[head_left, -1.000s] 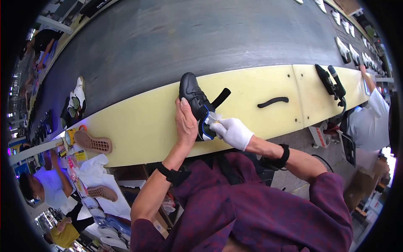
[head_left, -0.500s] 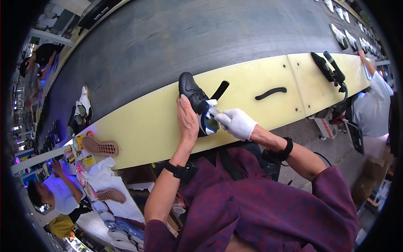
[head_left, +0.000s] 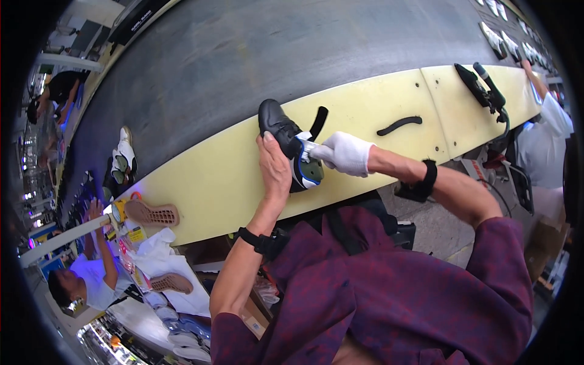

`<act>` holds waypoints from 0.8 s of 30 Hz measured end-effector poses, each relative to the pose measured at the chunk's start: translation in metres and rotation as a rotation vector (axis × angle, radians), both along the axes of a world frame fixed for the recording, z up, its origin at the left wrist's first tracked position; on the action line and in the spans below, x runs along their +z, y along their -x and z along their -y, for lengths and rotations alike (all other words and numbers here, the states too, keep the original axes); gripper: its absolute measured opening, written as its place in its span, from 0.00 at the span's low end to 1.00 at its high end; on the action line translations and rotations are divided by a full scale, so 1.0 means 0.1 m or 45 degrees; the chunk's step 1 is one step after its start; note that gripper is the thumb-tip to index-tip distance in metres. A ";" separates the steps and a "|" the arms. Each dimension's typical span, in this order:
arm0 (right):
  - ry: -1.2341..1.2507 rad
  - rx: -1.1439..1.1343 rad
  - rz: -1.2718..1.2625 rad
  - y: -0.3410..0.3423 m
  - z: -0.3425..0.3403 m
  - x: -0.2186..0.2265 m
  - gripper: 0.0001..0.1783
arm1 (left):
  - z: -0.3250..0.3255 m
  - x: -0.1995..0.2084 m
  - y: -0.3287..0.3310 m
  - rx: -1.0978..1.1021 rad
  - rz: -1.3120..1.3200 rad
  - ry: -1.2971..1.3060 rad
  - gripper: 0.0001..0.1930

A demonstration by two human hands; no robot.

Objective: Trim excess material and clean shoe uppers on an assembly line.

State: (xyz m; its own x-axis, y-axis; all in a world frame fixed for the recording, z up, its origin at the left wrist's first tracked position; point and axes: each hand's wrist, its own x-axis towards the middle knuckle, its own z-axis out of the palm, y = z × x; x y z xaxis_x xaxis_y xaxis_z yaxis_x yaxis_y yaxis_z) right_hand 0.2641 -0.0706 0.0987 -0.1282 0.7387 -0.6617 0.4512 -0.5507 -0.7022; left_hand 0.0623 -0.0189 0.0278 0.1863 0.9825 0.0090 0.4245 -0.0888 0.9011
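This is looking like a shoe factory's assembly line. Beyond the gloved right fingers (head_left: 322,152), a wide dark belt (head_left: 255,55) is stretching past a pale yellow bench (head_left: 213,182); at those fingers, a black shoe (head_left: 277,126) is being handled. Far to their right, white shoes (head_left: 493,40) are standing in rows, and a co-worker (head_left: 544,152) is reaching that way. Well left of the fingers, a brown shoe sole (head_left: 152,214) is lying at the bench's end, and another worker (head_left: 100,289) is stretching an arm toward the belt.
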 end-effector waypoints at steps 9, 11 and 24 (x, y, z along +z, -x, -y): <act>0.033 0.253 0.099 -0.37 0.06 -0.09 0.31 | 0.17 0.33 0.38 -0.218 -0.331 0.401 0.36; -0.164 0.363 0.152 -0.27 0.08 -0.08 0.30 | -0.11 0.17 0.53 -0.079 -0.329 0.063 0.35; -0.083 0.469 0.200 -0.10 0.29 0.32 0.24 | -0.31 -0.04 0.04 -0.016 -0.316 -0.064 0.14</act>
